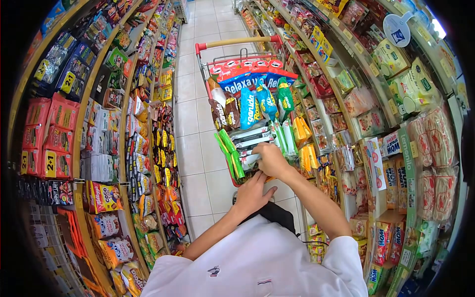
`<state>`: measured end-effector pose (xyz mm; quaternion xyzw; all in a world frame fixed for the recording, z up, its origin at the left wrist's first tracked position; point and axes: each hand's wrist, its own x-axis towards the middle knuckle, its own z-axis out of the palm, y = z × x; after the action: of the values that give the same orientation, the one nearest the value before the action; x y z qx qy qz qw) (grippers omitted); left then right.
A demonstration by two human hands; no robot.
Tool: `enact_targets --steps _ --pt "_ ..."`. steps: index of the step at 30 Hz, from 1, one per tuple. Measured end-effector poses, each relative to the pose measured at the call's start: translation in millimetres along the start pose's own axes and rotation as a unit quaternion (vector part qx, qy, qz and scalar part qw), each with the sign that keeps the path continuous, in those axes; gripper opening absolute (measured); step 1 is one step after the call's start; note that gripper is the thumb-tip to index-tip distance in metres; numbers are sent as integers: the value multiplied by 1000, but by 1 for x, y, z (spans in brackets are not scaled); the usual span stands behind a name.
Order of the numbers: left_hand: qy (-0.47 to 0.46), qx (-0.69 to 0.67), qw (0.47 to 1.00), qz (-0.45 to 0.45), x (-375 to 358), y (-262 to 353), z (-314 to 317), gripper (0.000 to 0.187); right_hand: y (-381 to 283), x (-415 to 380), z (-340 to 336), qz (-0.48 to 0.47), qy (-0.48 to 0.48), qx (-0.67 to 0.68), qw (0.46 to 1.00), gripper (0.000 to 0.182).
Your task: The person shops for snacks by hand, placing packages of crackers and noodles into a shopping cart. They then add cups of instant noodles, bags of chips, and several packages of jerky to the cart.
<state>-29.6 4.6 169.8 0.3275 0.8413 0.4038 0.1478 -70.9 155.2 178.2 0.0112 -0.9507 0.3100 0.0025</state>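
Observation:
A shopping cart (pixel 237 42) with a wooden-coloured handle and red corner pieces stands in front of me, filled with packaged goods. My right hand (pixel 269 161) reaches into its near part, fingers curled down on a white packet (pixel 250 161) in a row of similar white packets; its fingertips are partly hidden. Just below, my left hand (pixel 254 190) is at the cart's near edge, fingers stretched forward and thumb apart, with no held thing visible. Green packs (pixel 230 154) stand on the left of the row, white-and-green packs (pixel 284 138) on its right.
Deeper in the cart lie blue pouches (pixel 251 110), brown pouches (pixel 225 113), a green pouch (pixel 285 96) and a large blue-and-red bag (pixel 242 85). Stocked shelves (pixel 81 133) line the left side; more shelves (pixel 366 64) crowd the right. Pale floor tiles (pixel 192 119) run along the aisle.

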Motion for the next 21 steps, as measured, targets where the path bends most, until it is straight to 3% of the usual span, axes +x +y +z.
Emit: enact_targets --steps 9,11,15,21 --pt "-35 1 999 -7 -2 4 -8 47 25 -7 14 -50 11 50 997 28" --pt "-51 17 999 -6 -4 3 -7 50 8 -14 0 -52 12 -207 977 21" --pt "-13 20 1000 2 -3 1 -5 57 22 0 -5 -3 -95 -199 975 11" --pt "-43 24 999 1 0 1 -9 56 48 3 26 49 -87 -186 977 17"
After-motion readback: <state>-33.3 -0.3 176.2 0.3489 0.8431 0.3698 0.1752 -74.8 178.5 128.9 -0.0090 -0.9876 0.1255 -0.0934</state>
